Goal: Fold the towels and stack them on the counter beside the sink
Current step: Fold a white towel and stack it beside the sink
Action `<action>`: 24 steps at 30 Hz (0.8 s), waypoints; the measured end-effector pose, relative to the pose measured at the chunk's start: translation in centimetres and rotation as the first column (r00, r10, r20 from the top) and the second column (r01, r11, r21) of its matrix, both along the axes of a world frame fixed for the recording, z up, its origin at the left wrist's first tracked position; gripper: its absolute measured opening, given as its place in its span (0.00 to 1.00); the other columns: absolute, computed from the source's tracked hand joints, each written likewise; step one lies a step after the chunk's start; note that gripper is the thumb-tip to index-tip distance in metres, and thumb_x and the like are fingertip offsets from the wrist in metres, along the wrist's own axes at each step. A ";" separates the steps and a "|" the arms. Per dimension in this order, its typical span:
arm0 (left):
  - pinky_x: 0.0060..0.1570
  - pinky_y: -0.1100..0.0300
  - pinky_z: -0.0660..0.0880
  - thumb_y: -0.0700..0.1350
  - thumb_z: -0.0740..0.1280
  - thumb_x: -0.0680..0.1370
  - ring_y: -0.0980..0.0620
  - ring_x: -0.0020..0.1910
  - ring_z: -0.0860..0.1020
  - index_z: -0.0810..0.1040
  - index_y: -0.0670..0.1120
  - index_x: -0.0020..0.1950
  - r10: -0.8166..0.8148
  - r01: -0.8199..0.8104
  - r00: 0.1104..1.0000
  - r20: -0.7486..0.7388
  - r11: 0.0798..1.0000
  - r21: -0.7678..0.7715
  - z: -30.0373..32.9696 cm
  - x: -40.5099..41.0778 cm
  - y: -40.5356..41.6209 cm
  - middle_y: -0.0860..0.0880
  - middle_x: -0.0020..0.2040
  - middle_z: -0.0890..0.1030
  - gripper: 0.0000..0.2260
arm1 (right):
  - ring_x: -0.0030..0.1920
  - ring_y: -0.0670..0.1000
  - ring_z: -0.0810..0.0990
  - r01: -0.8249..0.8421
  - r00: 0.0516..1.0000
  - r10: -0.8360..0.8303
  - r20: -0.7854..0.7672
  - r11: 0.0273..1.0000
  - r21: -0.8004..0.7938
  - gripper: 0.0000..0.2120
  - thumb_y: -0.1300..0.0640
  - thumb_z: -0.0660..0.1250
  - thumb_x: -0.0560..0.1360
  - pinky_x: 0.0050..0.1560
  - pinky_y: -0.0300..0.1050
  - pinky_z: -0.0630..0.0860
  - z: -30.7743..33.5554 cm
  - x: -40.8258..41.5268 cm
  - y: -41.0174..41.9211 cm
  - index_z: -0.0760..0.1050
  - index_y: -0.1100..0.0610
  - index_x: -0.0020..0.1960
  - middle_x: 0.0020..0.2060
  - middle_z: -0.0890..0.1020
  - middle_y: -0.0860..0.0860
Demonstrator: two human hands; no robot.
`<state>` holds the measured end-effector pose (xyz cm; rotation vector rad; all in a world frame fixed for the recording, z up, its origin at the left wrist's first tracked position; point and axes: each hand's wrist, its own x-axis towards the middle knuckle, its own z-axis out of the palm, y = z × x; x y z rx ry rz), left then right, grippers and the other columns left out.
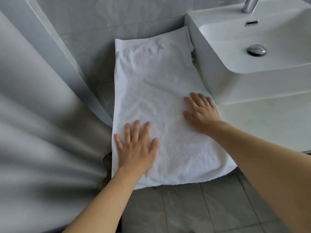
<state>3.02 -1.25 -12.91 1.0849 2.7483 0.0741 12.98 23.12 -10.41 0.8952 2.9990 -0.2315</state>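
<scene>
Presently the white towel (158,91) lies flat and lengthwise on the counter (262,118) just left of the sink (252,52), its far end against the tiled wall (117,17) and its near edge hanging over the counter's front. My left hand (136,147) rests palm down with fingers spread on the towel's near left part, and my right hand (200,111) lies flat, fingers straight and slightly apart, at its right edge beside the basin wall; neither grips anything. A grey curtain (37,125) hangs close on the left, touching the towel's left edge, a chrome faucet (249,5) stands behind the basin, and grey floor tiles (193,209) show below.
</scene>
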 end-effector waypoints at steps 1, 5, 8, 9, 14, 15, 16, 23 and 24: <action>0.74 0.35 0.35 0.68 0.31 0.76 0.47 0.79 0.35 0.34 0.62 0.78 -0.011 0.011 1.000 -0.005 1.000 0.003 0.0 -0.1 -0.1 0.54 0.80 0.36 0.30 | 0.78 0.52 0.46 0.021 1.000 -0.021 0.020 1.000 -0.006 0.29 0.39 0.48 0.80 0.76 0.54 0.41 -0.7 0.2 0.7 0.50 0.46 0.79 0.79 0.50 0.50; 0.72 0.35 0.34 0.67 0.31 0.76 0.47 0.80 0.39 0.40 0.60 0.79 0.060 -0.060 0.997 -0.049 0.998 0.002 1.1 -2.6 1.0 0.53 0.81 0.41 0.31 | 0.78 0.52 0.43 0.031 0.999 -0.030 0.023 0.999 -0.015 0.32 0.33 0.41 0.76 0.76 0.57 0.38 -2.3 0.2 1.4 0.46 0.41 0.78 0.79 0.46 0.48; 0.73 0.33 0.38 0.63 0.42 0.80 0.44 0.80 0.39 0.44 0.57 0.80 0.178 -0.177 0.984 0.027 0.983 -0.040 2.1 -5.0 4.9 0.51 0.82 0.43 0.29 | 0.78 0.53 0.42 0.047 0.999 -0.047 0.007 0.999 -0.009 0.33 0.33 0.39 0.75 0.76 0.56 0.38 -2.3 0.0 1.5 0.46 0.41 0.78 0.79 0.45 0.49; 0.73 0.34 0.38 0.61 0.45 0.81 0.43 0.79 0.40 0.46 0.55 0.80 0.156 -0.156 0.988 0.016 0.987 -0.032 2.6 -5.6 7.1 0.49 0.81 0.44 0.28 | 0.78 0.54 0.43 0.053 0.999 -0.053 0.001 0.999 -0.007 0.34 0.33 0.39 0.75 0.76 0.55 0.39 -2.2 0.0 1.5 0.46 0.42 0.79 0.79 0.45 0.50; 0.61 0.49 0.67 0.51 0.60 0.79 0.39 0.67 0.69 0.70 0.45 0.69 -0.131 0.114 0.989 0.072 0.972 0.205 6.0 -7.7 21.6 0.43 0.69 0.71 0.20 | 0.78 0.55 0.44 0.058 0.998 -0.058 -0.020 0.998 -0.006 0.32 0.34 0.40 0.77 0.76 0.56 0.41 -2.3 -0.1 1.3 0.48 0.44 0.79 0.79 0.48 0.53; 0.55 0.51 0.70 0.50 0.60 0.79 0.39 0.62 0.73 0.73 0.45 0.66 -0.155 0.125 0.980 0.124 0.967 0.221 6.6 -8.2 24.3 0.43 0.64 0.75 0.17 | 0.78 0.55 0.44 0.061 0.998 -0.061 -0.024 0.998 -0.008 0.32 0.35 0.41 0.77 0.76 0.57 0.42 -2.4 -0.1 1.3 0.48 0.44 0.79 0.79 0.48 0.53; 0.50 0.53 0.70 0.49 0.60 0.79 0.40 0.59 0.75 0.75 0.44 0.62 -0.157 0.115 0.972 0.172 0.965 0.234 7.0 -8.5 26.8 0.43 0.61 0.77 0.15 | 0.78 0.56 0.45 0.064 0.998 -0.064 -0.029 0.998 -0.010 0.32 0.35 0.41 0.77 0.76 0.57 0.42 -2.4 0.0 1.3 0.48 0.44 0.79 0.79 0.49 0.53; 0.44 0.55 0.72 0.49 0.60 0.81 0.42 0.52 0.80 0.80 0.46 0.57 0.006 -0.038 0.995 0.103 0.949 0.312 7.0 -10.3 35.3 0.45 0.56 0.82 0.12 | 0.78 0.58 0.50 0.062 0.996 -0.064 -0.059 0.998 -0.024 0.31 0.38 0.45 0.78 0.76 0.59 0.45 -1.9 0.0 0.9 0.55 0.48 0.79 0.78 0.53 0.56; 0.44 0.55 0.72 0.49 0.60 0.81 0.42 0.53 0.80 0.80 0.46 0.57 0.031 -0.051 0.997 0.075 0.955 0.293 6.7 -10.6 35.6 0.45 0.56 0.82 0.12 | 0.78 0.58 0.50 0.061 0.996 -0.063 -0.060 0.998 -0.026 0.31 0.39 0.46 0.78 0.76 0.59 0.45 -1.9 0.1 0.9 0.55 0.48 0.79 0.78 0.54 0.56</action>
